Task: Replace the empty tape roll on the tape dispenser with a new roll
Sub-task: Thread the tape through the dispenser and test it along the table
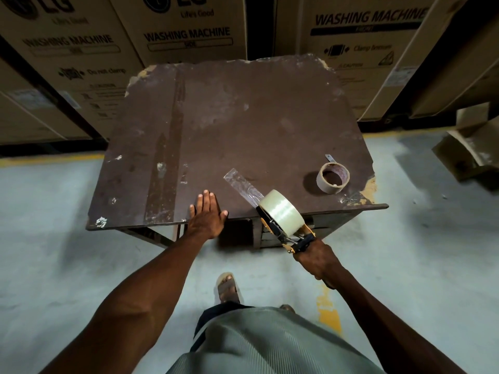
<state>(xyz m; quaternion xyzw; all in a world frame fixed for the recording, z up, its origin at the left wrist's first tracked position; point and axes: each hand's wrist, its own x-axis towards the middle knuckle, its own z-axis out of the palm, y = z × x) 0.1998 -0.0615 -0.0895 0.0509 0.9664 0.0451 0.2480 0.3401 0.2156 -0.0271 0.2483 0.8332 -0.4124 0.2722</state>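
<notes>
Head view: right hand (316, 259) gripping tape dispenser (286, 233), new roll (282, 211) mounted; left hand (209, 213) spread flat on table (162, 130). Loose tape strip (243, 186) sticking down, could tear or tangle. Empty core (332, 178) far right.

Left hand (208, 215) lies flat, fingers straight; right hand (314, 259) grips.

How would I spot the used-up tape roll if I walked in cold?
Find the worn brown table in front of the washing machine cartons. Near its chipped near-right corner lies the empty roll, a bare cardboard ring. Unlike the full clear roll on the dispenser gripped by the right hand, it carries no tape and nobody touches it.
</notes>
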